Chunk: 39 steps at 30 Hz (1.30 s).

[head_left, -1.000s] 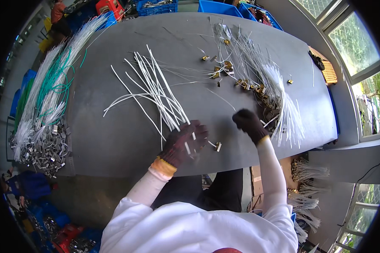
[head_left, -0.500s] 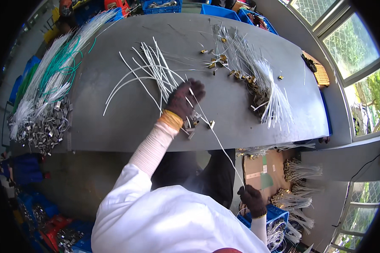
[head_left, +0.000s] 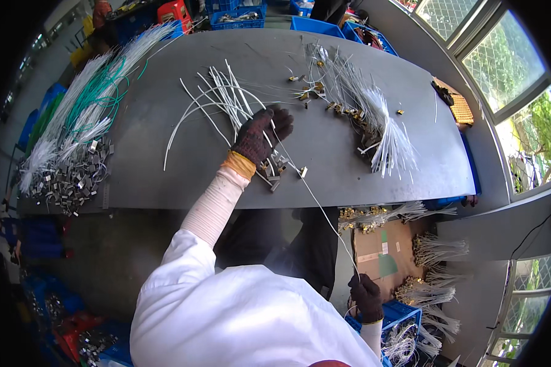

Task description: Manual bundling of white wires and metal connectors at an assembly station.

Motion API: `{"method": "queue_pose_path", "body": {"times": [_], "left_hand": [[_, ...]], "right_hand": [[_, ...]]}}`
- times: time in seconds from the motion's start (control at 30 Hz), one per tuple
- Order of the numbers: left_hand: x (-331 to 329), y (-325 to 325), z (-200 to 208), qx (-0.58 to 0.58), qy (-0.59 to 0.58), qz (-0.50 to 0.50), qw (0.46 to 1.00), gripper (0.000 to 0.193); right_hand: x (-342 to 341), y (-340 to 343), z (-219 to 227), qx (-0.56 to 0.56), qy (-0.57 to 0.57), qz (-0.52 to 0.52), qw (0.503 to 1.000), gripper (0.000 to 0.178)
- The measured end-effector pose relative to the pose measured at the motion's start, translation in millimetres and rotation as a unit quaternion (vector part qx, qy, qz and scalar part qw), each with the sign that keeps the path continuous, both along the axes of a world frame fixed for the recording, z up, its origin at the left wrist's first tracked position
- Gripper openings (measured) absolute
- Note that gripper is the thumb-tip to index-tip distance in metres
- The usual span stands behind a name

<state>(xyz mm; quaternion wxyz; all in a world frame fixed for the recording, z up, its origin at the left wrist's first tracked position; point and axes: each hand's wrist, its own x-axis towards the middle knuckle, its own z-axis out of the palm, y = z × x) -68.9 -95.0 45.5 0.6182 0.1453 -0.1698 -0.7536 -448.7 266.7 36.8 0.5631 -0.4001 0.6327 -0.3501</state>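
Note:
My left hand [head_left: 263,136], in a dark glove with a yellow cuff, is over the grey table, its thumb pressing a white tube against the fingers. From this hand a thin pale wire [head_left: 317,199] runs taut, down past the table's front edge. Its lower end is in my right hand [head_left: 366,297], a dark-gloved fist held low at the right. A loose bunch of white tubes [head_left: 225,98] fans out beyond my left hand. Small metal pieces [head_left: 274,171] lie just beside its wrist, partly hidden by the hand.
On the table [head_left: 165,192], a pile of clear wires with brass-coloured ends [head_left: 373,116] lies right. White and green strands [head_left: 89,104] and metal clips [head_left: 73,174] are heaped left. A blue crate [head_left: 401,315] and cardboard [head_left: 373,251] with wire bundles are below right.
The view has shifted slightly. Both hands keep their hold and the wire stays stretched between them; my right hand is slightly lower in the picture.

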Motion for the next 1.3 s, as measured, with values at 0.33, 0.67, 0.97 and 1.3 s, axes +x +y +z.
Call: {"method": "queue_pose_path", "body": {"times": [0.33,0.67,0.97,1.3], "left_hand": [[20,3,11,0.001,0.007,0.05,0.999,0.027],[21,-1,2,-0.013,0.025,0.053,0.998,0.028],[-5,51,9,0.022,-0.006,-0.063,0.998,0.028],[-29,153,10,-0.035,-0.123,-0.12,0.985,0.024]], "right_hand": [[-3,2,-2,-0.009,0.03,-0.001,1.0,0.024],[7,0,8,0.026,0.042,-0.006,0.999,0.013],[35,-32,-13,-0.048,0.019,-0.004,0.999,0.023],[154,-174,-21,-0.246,0.027,0.138,0.959,0.024]]}}
